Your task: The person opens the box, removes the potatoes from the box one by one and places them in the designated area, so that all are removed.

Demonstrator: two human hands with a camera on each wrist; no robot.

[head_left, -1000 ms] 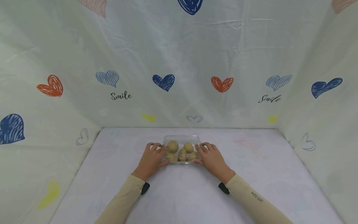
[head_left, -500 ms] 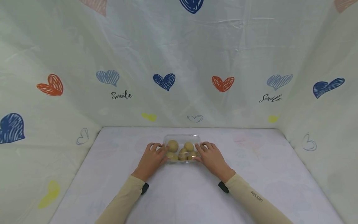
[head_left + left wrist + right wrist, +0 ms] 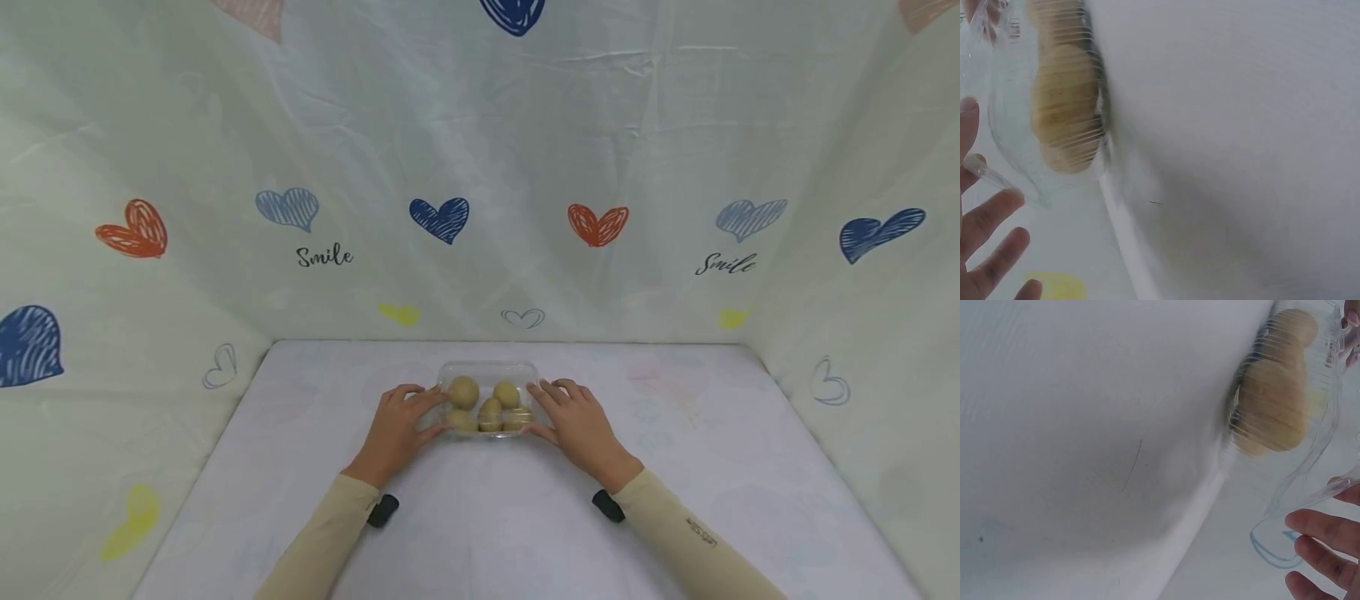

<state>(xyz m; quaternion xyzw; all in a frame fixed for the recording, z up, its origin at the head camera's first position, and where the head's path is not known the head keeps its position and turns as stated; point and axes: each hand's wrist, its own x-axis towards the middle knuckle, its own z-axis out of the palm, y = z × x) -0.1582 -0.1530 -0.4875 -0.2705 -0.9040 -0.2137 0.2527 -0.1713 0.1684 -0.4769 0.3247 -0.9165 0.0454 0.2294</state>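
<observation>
A clear plastic clamshell box stands on the table with several round, yellowish-brown potatoes inside. My left hand is at the box's left side, fingertips at the rim and thumb by the near corner. On the opposite side my right hand mirrors it, its fingertips right at the edge. In the left wrist view the fingers are spread and fairly straight beside the lid's edge. The right wrist view has similarly extended fingers under the lid's corner. Potatoes show through the ribbed wall.
A white-covered table surrounds the box. Behind it rises a pale curtain printed with hearts and "Smile"; it also closes in the left and right sides. Dark wrist devices sit at the cuffs.
Both hands have shifted slightly outward from the box, and the thumbs have spread away from the near corners. The box and potatoes stay practically where they were.
</observation>
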